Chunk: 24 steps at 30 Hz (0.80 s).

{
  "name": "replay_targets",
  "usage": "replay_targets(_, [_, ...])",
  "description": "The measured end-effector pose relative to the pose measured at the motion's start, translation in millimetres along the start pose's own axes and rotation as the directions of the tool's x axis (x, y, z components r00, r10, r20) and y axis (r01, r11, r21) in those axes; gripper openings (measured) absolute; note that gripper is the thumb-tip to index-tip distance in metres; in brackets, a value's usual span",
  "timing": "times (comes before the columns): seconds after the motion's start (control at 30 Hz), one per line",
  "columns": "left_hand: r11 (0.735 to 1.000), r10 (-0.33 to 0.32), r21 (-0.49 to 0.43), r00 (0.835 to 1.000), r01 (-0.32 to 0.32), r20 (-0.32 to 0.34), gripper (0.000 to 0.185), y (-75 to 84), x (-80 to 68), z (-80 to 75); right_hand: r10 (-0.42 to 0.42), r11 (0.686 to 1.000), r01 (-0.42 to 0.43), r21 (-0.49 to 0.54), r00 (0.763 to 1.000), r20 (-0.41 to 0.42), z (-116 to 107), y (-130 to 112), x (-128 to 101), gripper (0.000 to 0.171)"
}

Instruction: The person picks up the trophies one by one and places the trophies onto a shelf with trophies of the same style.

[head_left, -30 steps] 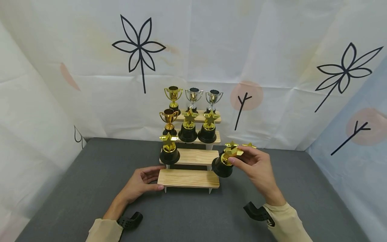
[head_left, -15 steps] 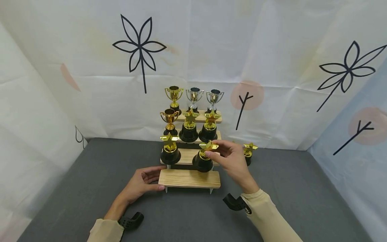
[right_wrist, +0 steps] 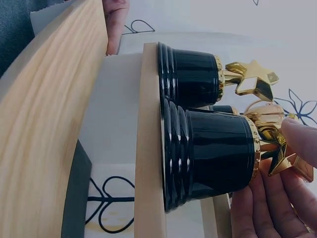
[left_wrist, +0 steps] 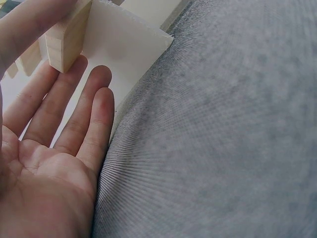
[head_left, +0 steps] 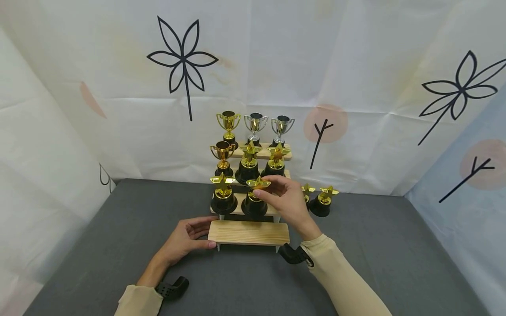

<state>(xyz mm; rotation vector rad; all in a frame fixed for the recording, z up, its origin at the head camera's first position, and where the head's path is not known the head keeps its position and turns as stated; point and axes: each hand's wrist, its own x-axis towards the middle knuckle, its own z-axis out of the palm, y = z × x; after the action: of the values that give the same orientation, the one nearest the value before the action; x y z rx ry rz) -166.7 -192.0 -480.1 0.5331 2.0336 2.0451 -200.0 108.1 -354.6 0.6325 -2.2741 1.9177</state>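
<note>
My right hand [head_left: 262,188] pinches the gold star of a black-based star trophy [head_left: 254,204]. The trophy stands on the second step of a tiered wooden stand [head_left: 248,232], close beside another star trophy [head_left: 223,196]. In the right wrist view the held trophy [right_wrist: 213,153] has its base flat on the step and nearly touches its neighbour [right_wrist: 190,77], with my fingertips [right_wrist: 297,136] on the star. My left hand [head_left: 199,233] holds the left end of the lowest step between thumb and fingers. The left wrist view shows my fingers [left_wrist: 74,106] lying straight against the step's end [left_wrist: 64,42].
The higher steps carry a gold cup [head_left: 222,156], two star trophies [head_left: 248,166], and on top a gold cup [head_left: 228,123] and two silver cups [head_left: 254,125]. Two more star trophies [head_left: 321,202] stand on the grey table [head_left: 375,245] right of the stand. A white cloth backdrop rises behind.
My right hand carried the star trophy leftward from beside the stand onto the second step, next to the other star trophy. The left hand has stayed on the lowest step.
</note>
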Motion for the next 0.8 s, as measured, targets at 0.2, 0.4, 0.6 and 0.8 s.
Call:
replay_targets(0.2, [1.0,0.005,-0.004,1.0,-0.005,0.003,0.071,-0.4,-0.3,-0.1,-0.007,1.0,0.007,-0.022,1.0,-0.007,5.5,2.7,6.4,0.035])
replay_targets(0.4, [1.0,0.01,-0.014,1.0,-0.01,0.008,0.071,-0.7,-0.1,-0.2,-0.027,0.999,0.026,-0.018,0.999,-0.023,9.7,4.0,6.0,0.034])
replay_targets(0.6, [1.0,0.014,-0.015,1.0,-0.013,0.007,0.071,-1.0,-0.5,-0.5,-0.05,0.999,0.05,-0.01,0.998,-0.033,15.0,5.6,5.7,0.036])
replay_targets(0.8, [1.0,0.012,-0.011,1.0,-0.012,0.003,0.072,-1.3,-0.5,-0.5,-0.045,0.999,0.044,-0.01,0.998,-0.045,16.7,5.2,5.2,0.037])
